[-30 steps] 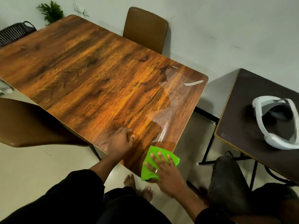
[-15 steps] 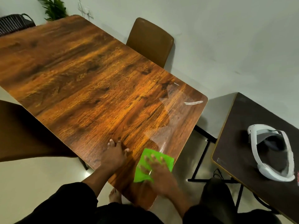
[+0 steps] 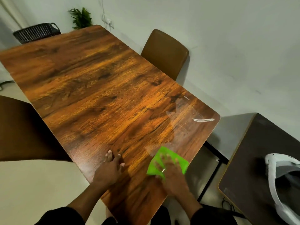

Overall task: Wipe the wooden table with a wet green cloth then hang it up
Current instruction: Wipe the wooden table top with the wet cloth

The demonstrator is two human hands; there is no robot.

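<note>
While the left hand (image 3: pixel 108 172) rests flat with its grip spread wide on the glossy brown wood-grain tabletop (image 3: pixel 100 95), the right hand (image 3: pixel 172 173) presses the bright green square cloth (image 3: pixel 167 161) down near the tabletop's right edge. Its grip lies flat over the cloth, blurred. A wet sheen shows beyond the cloth.

Black sleeves (image 3: pixel 53 216) on both arms; ring (image 3: pixel 163 170) on right hand (image 3: pixel 174 177).

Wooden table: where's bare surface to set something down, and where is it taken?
The wooden table is bare from the end by the basket and plant past the chair. The wet-looking patch near the right corner is also bare. Only the near end is crowded: left hand flat, right hand pressing the green cloth.
</note>
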